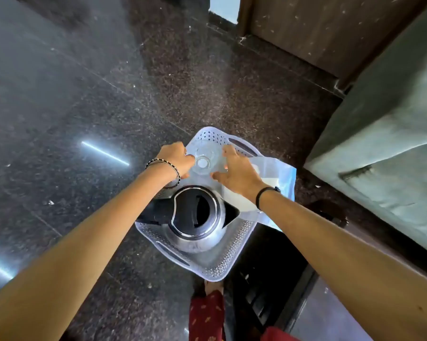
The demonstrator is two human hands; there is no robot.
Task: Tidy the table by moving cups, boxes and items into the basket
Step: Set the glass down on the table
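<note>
At the white basket's [232,254] far end, glass cup [204,162] sits between both hands: left hand [174,156] grips its left side, right hand [239,172] fingers spread, just beside it.

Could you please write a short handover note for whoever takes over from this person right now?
Left grip: fingers curled against the left side of the clear glass, apparently holding it at the far end of the basket.
Right grip: open, fingers spread, at the glass's right side.
Things: the basket sits on the dark floor. The kettle stands in its near part. A blue-and-white bag overhangs its right rim.
Done: kettle, bag and glass are in the basket.
Left: let go of the glass. The table is out of view, so check it for more items.
</note>
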